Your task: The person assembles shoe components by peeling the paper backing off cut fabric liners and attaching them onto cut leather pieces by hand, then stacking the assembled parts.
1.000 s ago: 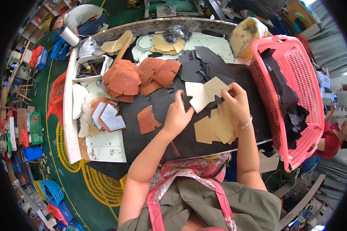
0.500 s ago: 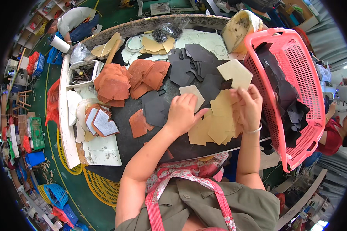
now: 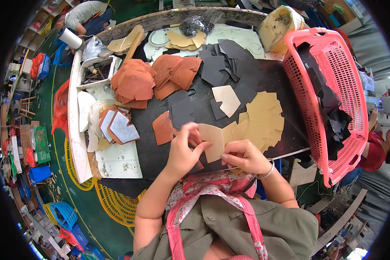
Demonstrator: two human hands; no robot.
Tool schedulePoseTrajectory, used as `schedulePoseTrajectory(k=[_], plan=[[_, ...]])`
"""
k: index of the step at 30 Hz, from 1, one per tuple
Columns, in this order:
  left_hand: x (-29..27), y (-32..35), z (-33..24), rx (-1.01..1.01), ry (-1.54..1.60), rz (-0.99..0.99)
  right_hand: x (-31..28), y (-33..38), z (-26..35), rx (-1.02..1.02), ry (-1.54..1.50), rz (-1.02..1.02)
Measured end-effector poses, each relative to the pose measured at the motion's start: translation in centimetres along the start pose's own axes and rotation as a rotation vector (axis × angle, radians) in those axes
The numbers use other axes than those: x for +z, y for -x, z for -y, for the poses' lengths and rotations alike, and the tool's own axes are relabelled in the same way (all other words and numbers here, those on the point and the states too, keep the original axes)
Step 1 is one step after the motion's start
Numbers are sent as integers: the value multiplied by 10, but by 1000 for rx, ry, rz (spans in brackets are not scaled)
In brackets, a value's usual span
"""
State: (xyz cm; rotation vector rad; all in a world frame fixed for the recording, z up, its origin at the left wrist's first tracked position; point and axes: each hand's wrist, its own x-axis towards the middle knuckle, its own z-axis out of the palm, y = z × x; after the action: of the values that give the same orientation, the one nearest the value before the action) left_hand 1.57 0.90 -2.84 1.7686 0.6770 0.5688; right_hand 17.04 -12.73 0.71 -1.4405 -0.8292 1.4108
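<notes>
Between my two hands, near the front edge of the black work surface, a beige cut piece point(image 3: 214, 145) is held upright or tilted. My left hand point(image 3: 184, 151) is closed on its left side, thumb in front and fingers partly behind. My right hand point(image 3: 248, 157) pinches its lower right edge. Beyond it, a pale notched piece point(image 3: 227, 102) lies on black pieces point(image 3: 223, 65). Overlapping tan pieces point(image 3: 264, 119) are spread just beyond my right hand. A single reddish-brown piece point(image 3: 162, 128) lies beyond my left hand, beside more black pieces point(image 3: 180, 108).
Reddish-brown stacks point(image 3: 134, 82) lie farther left, near a white tool box point(image 3: 99, 71). A pink basket point(image 3: 297, 73) with black pieces stands at the right. At the back are a stained tub point(image 3: 279, 26) and a clear bag point(image 3: 199, 26). Other people are at both sides.
My hands have drawn back toward me and come together on a beige piece. The right hand moved down and left from its raised position. The pale piece on the black pile is now uncovered.
</notes>
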Motion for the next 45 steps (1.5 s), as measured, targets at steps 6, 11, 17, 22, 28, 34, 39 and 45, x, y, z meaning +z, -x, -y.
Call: schedulePoseTrajectory(k=[6,11,17,22,28,34,39,45], plan=[[-12,46,-28,206,-5,123,29,-4,1,-154,159,-51],[-25,61,-21,145,41,127,44,-7,6,-179,117,113],[-37,65,-2,-71,430,318,38,-4,6,-164,64,211],[-46,76,18,-319,1038,256,-2,21,-22,-215,50,-210],[-53,90,9,-400,836,99,-9,68,-6,-121,1329,-142],[-36,99,-5,-422,698,0,17,67,14,-311,1588,3],[-38,101,-9,-382,613,-109,32,49,14,-366,1317,235],[-35,99,-7,-309,832,87,76,-7,2,-885,941,99]])
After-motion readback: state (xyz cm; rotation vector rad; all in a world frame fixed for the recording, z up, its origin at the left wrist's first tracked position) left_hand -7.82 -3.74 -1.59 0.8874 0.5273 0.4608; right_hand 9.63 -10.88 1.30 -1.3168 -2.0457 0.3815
